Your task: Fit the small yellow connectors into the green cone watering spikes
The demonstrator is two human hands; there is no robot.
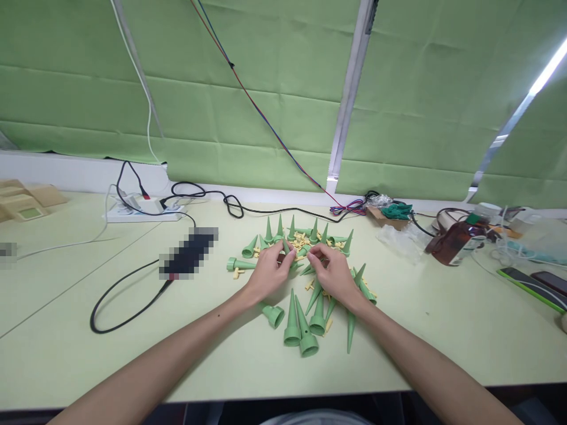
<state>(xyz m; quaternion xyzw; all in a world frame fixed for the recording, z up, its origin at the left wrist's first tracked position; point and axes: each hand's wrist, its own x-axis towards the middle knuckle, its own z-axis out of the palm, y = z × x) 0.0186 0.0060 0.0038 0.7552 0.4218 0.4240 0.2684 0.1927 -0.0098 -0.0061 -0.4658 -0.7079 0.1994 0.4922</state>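
Observation:
My left hand [271, 270] is closed around a green plastic watering spike [286, 246], whose tip pokes up between thumb and fingers. Close by on the right, my right hand [333, 273] has its thumb and fingertips pinched together; whatever is in them is too small to make out. Around both hands lie several more green spikes, some standing on their wide ends like one spike [292, 324], others on their sides like another spike [241, 264]. Small yellow T-shaped valves [301, 241] are heaped just beyond my hands, and a loose yellow valve [238, 273] rests at the left.
A blurred-out dark device [188, 254] with a black cable lies left, before a white power strip [142, 213]. To the right are a brown bottle [458, 241], clear plastic wrap [401, 242], a small cardboard box [386, 219] and phones [529, 288]. Red and blue wires hang at the back.

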